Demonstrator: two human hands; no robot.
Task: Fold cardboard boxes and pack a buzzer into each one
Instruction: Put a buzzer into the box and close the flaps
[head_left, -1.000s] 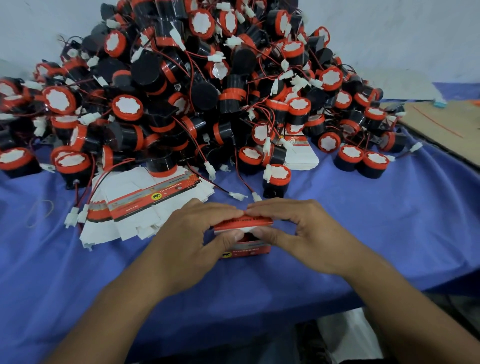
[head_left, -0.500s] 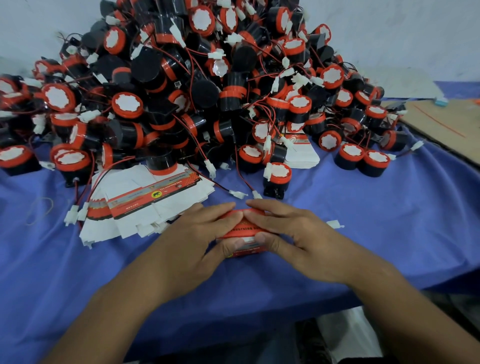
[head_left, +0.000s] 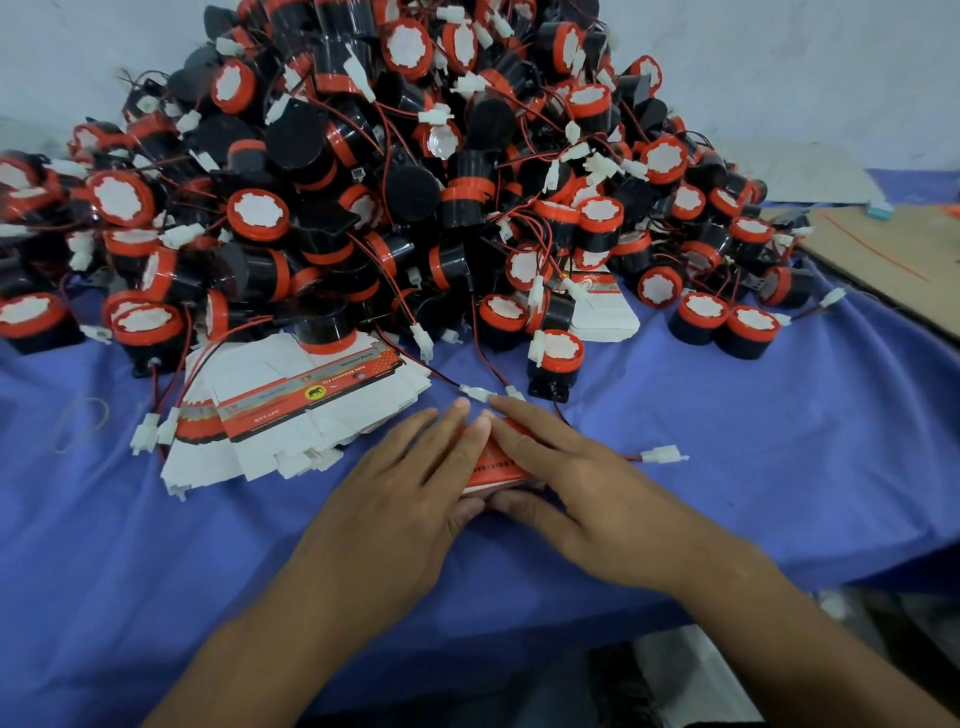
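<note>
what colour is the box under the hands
The box shows red with dark lettering; head view.

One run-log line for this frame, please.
phase: box folding | hands: left hand and right hand grip small red-and-white cardboard box | surface: blue cloth | behind: pile of black-and-red buzzers
</note>
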